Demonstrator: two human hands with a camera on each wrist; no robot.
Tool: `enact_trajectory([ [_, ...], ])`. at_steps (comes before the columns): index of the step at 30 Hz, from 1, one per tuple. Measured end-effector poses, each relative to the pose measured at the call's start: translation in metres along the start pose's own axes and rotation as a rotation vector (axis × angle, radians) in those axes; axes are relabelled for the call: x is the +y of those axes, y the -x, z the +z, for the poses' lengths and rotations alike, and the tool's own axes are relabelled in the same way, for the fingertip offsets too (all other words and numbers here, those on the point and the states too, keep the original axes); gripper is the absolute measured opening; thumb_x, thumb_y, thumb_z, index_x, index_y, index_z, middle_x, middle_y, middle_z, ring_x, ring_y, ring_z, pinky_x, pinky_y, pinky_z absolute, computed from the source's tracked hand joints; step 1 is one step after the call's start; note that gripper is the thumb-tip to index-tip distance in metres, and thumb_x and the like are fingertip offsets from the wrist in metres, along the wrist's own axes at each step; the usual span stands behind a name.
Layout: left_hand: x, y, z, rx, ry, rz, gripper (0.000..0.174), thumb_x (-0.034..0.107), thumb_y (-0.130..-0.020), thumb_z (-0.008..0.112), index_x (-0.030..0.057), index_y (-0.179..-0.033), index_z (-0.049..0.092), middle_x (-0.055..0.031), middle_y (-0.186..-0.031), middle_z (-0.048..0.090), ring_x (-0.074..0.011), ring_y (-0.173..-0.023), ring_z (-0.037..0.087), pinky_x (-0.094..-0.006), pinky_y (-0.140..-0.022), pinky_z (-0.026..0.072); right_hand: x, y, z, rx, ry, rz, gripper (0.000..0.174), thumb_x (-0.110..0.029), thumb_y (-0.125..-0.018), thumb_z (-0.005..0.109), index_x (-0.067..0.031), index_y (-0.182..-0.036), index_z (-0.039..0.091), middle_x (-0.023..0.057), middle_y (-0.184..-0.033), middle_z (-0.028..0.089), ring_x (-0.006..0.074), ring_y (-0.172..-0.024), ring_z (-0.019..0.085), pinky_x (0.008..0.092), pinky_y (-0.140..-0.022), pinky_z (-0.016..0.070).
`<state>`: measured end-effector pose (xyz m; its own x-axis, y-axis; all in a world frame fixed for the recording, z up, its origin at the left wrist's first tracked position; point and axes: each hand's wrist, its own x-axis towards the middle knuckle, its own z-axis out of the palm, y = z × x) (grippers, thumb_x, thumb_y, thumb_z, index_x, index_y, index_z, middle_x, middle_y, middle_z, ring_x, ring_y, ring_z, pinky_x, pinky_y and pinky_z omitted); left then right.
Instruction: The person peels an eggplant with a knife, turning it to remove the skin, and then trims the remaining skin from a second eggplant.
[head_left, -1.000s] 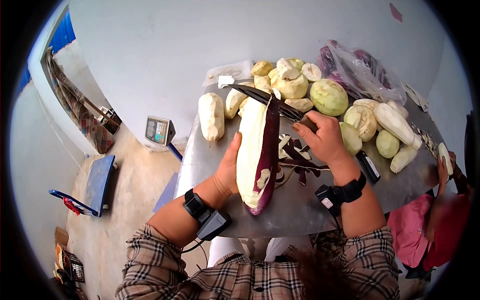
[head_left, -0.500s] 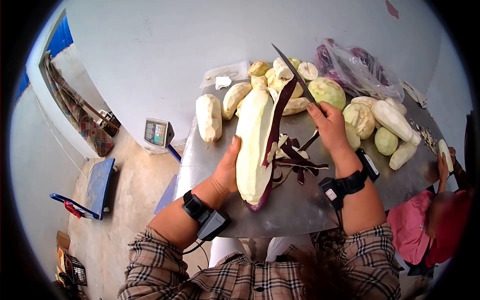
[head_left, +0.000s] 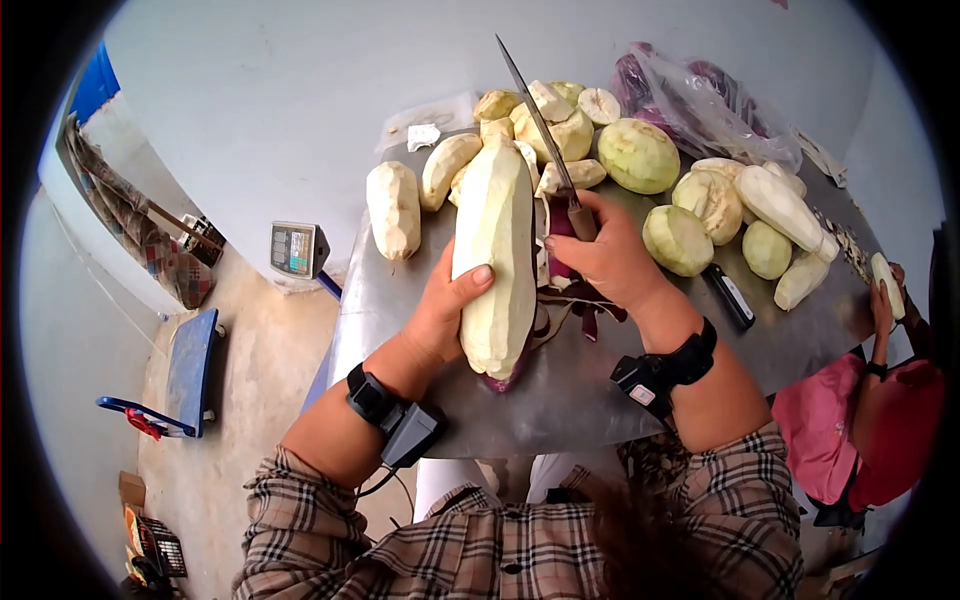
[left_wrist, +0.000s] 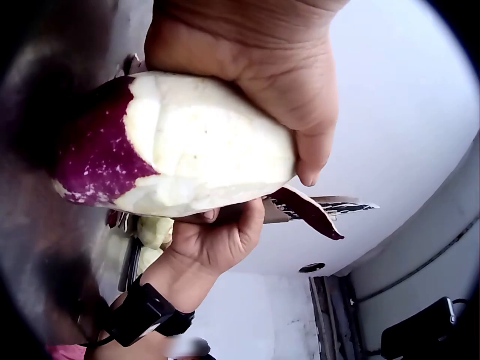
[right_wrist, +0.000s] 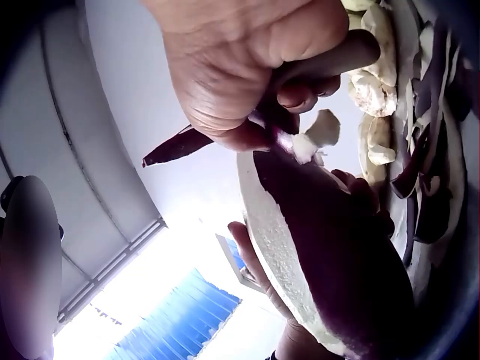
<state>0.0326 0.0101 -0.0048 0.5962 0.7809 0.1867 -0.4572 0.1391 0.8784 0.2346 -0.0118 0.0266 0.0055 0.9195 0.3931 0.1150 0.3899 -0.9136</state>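
Observation:
A large eggplant stands tilted over the metal table, pale and peeled on the side facing the head view. Purple skin remains at its lower end in the left wrist view and covers a broad side of the eggplant in the right wrist view. My left hand grips its left side, thumb across the peeled flesh. My right hand holds a long knife by its handle, blade pointing up and away. In the right wrist view a purple peel strip sticks out beside my right hand.
Peeled vegetables lie along the table's back and right. Purple peelings are beside the eggplant. A black-and-white object lies to the right, a plastic bag behind. Another person is at the right, a scale at the left.
The knife has swung from lying across the eggplant's top to pointing upward. The eggplant has turned, showing more peeled flesh. A long purple strip that hung beside it is now mostly hidden in the head view.

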Motion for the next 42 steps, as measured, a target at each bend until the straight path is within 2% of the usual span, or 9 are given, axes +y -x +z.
enact_trajectory([
  [4,0.003,0.001,-0.004,0.039,-0.002,0.025,0.088,0.039,-0.074,0.076,0.0060,-0.142,0.031,-0.0144,-0.123,0.052,-0.0252,-0.108,0.057,-0.0399,-0.090,0.0509,-0.003,-0.004,-0.014,-0.055,0.099,0.036,0.021,-0.013,-0.076,0.072,0.0004,-0.090,0.062,0.0001,-0.073,0.061,0.0070,-0.067,0.054,0.0262,-0.059,0.0450],
  [8,0.004,0.001,-0.009,0.094,-0.030,0.040,0.083,0.045,-0.079,0.067,0.0026,-0.142,0.033,-0.0171,-0.125,0.054,-0.0289,-0.110,0.059,-0.0412,-0.094,0.0503,0.012,-0.013,-0.030,-0.052,0.183,-0.118,0.030,-0.021,-0.077,0.078,0.0012,-0.090,0.063,0.0010,-0.074,0.061,0.0069,-0.063,0.053,0.0246,-0.057,0.0445],
  [15,0.003,-0.001,-0.027,0.066,0.236,-0.024,0.077,0.046,-0.080,0.061,0.0018,-0.139,0.039,-0.0205,-0.127,0.057,-0.0325,-0.111,0.060,-0.0432,-0.098,0.0483,0.000,-0.009,-0.029,-0.025,0.166,-0.143,0.035,-0.028,-0.081,0.077,0.0016,-0.091,0.062,-0.0005,-0.071,0.059,0.0071,-0.067,0.051,0.0242,-0.060,0.0439],
  [19,0.004,-0.001,-0.024,0.039,0.150,0.016,0.078,0.044,-0.079,0.062,0.0020,-0.141,0.037,-0.0202,-0.130,0.055,-0.0323,-0.115,0.058,-0.0436,-0.099,0.0475,-0.002,-0.005,-0.023,-0.060,0.347,-0.222,0.041,-0.036,-0.082,0.074,0.0016,-0.092,0.061,0.0084,-0.068,0.060,0.0140,-0.063,0.053,0.0300,-0.059,0.0448],
  [20,0.002,-0.002,-0.025,0.022,0.137,0.023,0.079,0.044,-0.079,0.062,0.0021,-0.141,0.037,-0.0200,-0.130,0.055,-0.0320,-0.115,0.058,-0.0434,-0.099,0.0479,-0.002,-0.005,-0.021,-0.061,0.450,-0.291,0.039,-0.036,-0.084,0.072,0.0010,-0.089,0.060,0.0144,-0.069,0.061,0.0242,-0.062,0.058,0.0341,-0.059,0.0457],
  [24,0.003,0.000,-0.022,-0.012,0.080,0.032,0.080,0.042,-0.078,0.064,0.0018,-0.141,0.035,-0.0192,-0.129,0.054,-0.0312,-0.115,0.058,-0.0419,-0.097,0.0495,-0.006,-0.001,-0.013,-0.021,0.532,-0.375,0.035,-0.035,-0.089,0.066,-0.0007,-0.083,0.059,0.0182,-0.072,0.062,0.0379,-0.067,0.060,0.0391,-0.059,0.0468],
  [27,0.002,0.000,-0.020,-0.030,0.120,0.044,0.077,0.036,-0.076,0.070,0.0018,-0.136,0.038,-0.0165,-0.122,0.056,-0.0253,-0.106,0.060,-0.0389,-0.090,0.0519,-0.006,-0.001,-0.014,-0.010,0.546,-0.348,0.035,-0.035,-0.089,0.065,-0.0012,-0.081,0.058,0.0179,-0.071,0.062,0.0383,-0.066,0.060,0.0395,-0.057,0.0465],
  [33,0.006,0.004,-0.019,-0.038,0.106,-0.019,0.077,0.035,-0.075,0.071,-0.0003,-0.136,0.038,-0.0165,-0.120,0.057,-0.0247,-0.103,0.062,-0.0373,-0.089,0.0527,-0.015,0.002,-0.015,0.015,0.603,-0.408,0.035,-0.035,-0.089,0.066,-0.0018,-0.079,0.058,0.0177,-0.069,0.062,0.0385,-0.066,0.061,0.0404,-0.056,0.0459],
  [42,0.007,0.013,-0.020,-0.111,0.101,-0.046,0.089,0.030,-0.069,0.074,-0.0035,-0.140,0.034,-0.0202,-0.126,0.056,-0.0288,-0.108,0.062,-0.0387,-0.095,0.0509,0.023,-0.023,-0.044,0.143,0.718,-0.093,0.053,-0.050,-0.091,0.057,0.0018,-0.078,0.057,0.0211,-0.062,0.055,0.0387,-0.057,0.053,0.0426,-0.055,0.0429],
])
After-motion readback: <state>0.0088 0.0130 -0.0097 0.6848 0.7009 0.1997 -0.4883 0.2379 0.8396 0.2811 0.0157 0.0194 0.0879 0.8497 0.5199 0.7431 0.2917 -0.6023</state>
